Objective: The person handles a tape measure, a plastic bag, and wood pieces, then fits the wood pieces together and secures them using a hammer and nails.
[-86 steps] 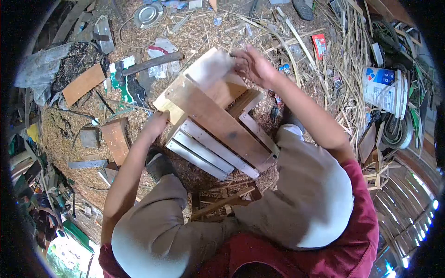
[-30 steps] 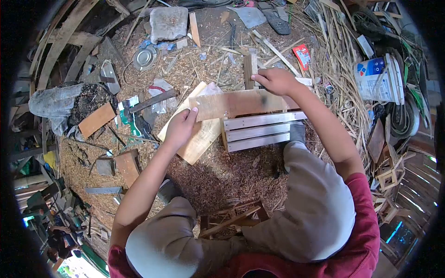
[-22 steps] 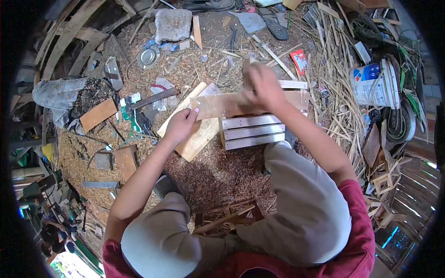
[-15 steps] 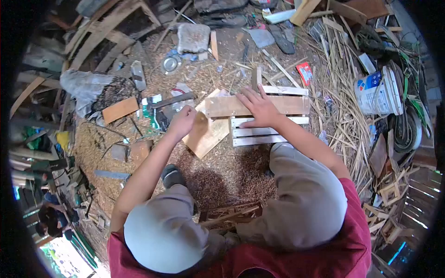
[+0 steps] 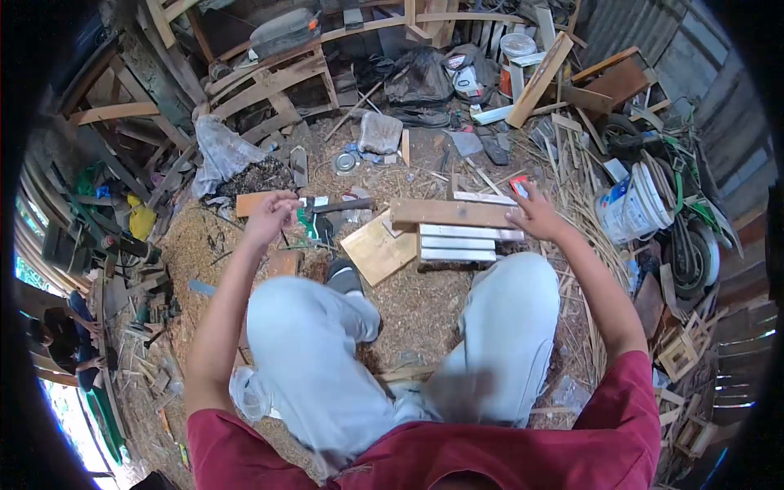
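Note:
My left hand (image 5: 272, 217) is raised over the littered ground, left of a green and white packet (image 5: 314, 222). Its fingers are curled together; whatever may be between them is too small to make out. My right hand (image 5: 536, 214) has its fingers spread, with the thumb by the right end of a brown wooden plank (image 5: 453, 214). That plank lies across a small slatted wooden piece with pale slats (image 5: 457, 242). Left of the slats, a flat light wooden board (image 5: 378, 251) rests on the ground. A dark bar-shaped tool (image 5: 343, 204) lies beyond the board.
Sawdust and wood strips (image 5: 584, 269) litter the ground. A white bucket (image 5: 633, 204) stands at right, near a wheel (image 5: 696, 260). A wooden bench frame (image 5: 273, 86) is at the back left. Another person (image 5: 69, 339) sits at far left.
My left hand has moved left, away from the board. My right hand has slid from the plank's middle to its right end, fingers lifted. The view has tilted up.

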Action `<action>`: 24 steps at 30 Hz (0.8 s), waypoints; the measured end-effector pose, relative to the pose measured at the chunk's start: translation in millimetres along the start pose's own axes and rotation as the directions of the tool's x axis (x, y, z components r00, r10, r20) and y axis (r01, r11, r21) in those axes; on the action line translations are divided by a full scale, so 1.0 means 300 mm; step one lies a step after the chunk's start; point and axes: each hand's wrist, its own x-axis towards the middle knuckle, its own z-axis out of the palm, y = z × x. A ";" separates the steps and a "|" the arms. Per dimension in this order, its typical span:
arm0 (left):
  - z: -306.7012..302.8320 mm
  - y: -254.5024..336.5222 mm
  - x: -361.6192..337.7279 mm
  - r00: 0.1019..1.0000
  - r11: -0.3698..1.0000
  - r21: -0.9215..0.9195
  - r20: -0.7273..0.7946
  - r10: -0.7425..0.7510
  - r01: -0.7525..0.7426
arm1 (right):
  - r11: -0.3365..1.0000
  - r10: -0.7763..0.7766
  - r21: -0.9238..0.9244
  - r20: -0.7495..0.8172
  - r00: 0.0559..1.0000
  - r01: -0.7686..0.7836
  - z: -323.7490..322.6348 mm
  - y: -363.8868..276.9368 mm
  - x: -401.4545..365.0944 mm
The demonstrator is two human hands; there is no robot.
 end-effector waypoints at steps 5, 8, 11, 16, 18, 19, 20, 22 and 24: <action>-0.004 0.038 0.011 1.000 0.999 -0.043 0.007 -0.001 0.001 | 0.999 -0.032 -0.004 0.061 0.998 0.032 -0.169 -0.097 -0.057; 0.028 -0.008 0.111 0.999 0.999 -0.021 0.012 0.032 -0.032 | 0.984 -0.167 -0.043 0.133 0.977 0.174 -0.230 -0.198 0.046; 0.103 -0.144 0.234 0.999 0.999 0.032 -0.028 0.018 -0.017 | 0.968 -0.247 0.004 0.182 0.952 0.251 -0.144 -0.263 0.218; 0.265 -0.349 0.377 0.944 0.790 0.516 0.168 0.285 -0.330 | 0.937 -0.346 0.056 0.305 0.887 0.346 0.142 -0.326 0.478; 0.360 -0.318 0.384 0.973 0.770 0.618 0.228 0.017 -0.158 | 0.905 -0.410 0.014 0.307 0.859 0.426 0.282 -0.320 0.565; 0.404 -0.356 0.405 0.965 0.760 0.624 0.263 0.014 -0.181 | 0.918 -0.380 0.017 0.327 0.865 0.397 0.323 -0.338 0.597; 0.443 -0.397 0.420 0.954 0.750 0.630 0.299 0.008 -0.204 | 0.913 -0.403 0.061 0.281 0.871 0.403 0.377 -0.339 0.623; 0.533 -0.484 0.450 0.933 0.696 0.663 0.358 0.027 -0.274 | 0.900 -0.431 0.152 0.180 0.884 0.408 0.490 -0.344 0.660; 0.639 -0.561 0.478 0.915 0.606 0.710 0.396 0.077 -0.358 | 0.916 -0.361 0.231 0.123 0.924 0.327 0.575 -0.366 0.660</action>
